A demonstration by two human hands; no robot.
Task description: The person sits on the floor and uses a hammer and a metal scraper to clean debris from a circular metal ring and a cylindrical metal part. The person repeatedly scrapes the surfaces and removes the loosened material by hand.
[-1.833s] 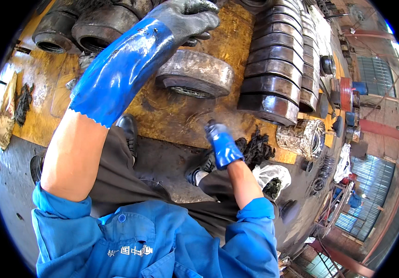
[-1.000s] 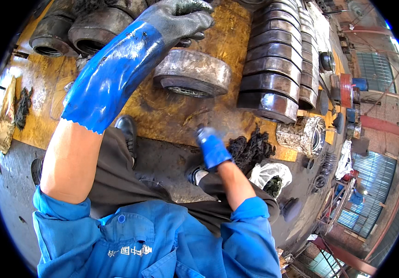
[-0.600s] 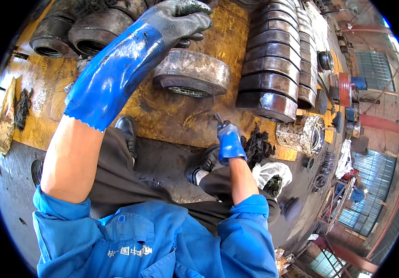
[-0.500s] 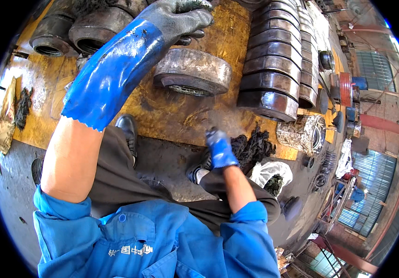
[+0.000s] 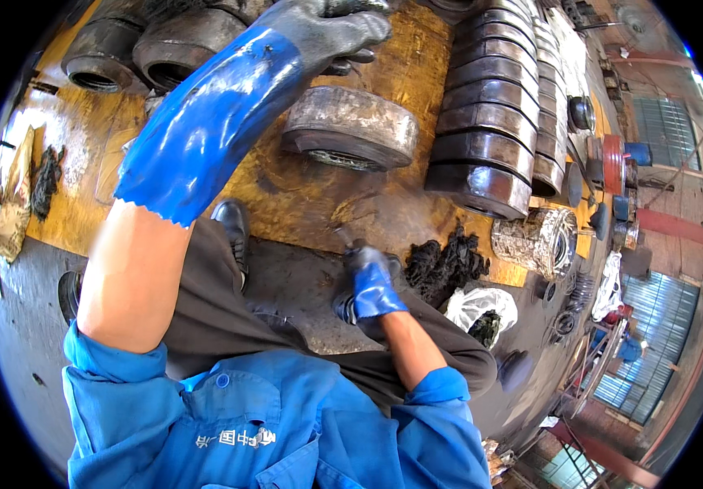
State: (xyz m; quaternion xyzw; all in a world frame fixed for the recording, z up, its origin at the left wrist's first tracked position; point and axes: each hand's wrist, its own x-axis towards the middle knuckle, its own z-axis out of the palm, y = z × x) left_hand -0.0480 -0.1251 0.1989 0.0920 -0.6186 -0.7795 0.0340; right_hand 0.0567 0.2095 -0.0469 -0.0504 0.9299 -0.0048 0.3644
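Note:
My left hand [image 5: 331,34] wears a long blue glove with a dark, stained palm. It hangs at the top edge above a thick, worn metal ring [image 5: 351,122], fingers curled; anything inside them is hidden. My right hand [image 5: 370,281], in a shorter blue glove, is low by the front edge of the yellow-brown work surface [image 5: 286,213]. Its fingers are closed around something whose thin, dark end pokes out, too blurred to name. Beside this hand lies a heap of black rags [image 5: 449,265].
Rows of dark metal rings [image 5: 486,122] lie side by side at the right. A whitish, crusted cylinder [image 5: 535,240] sits nearer, with a white plastic bag [image 5: 482,310] below it. Large hollow metal rollers [image 5: 103,53] stand far left; my shoe [image 5: 233,232] is by the surface's edge.
My right hand has drawn back toward me and slightly left. The left hand keeps its curled pose. The whole view has shifted a little.

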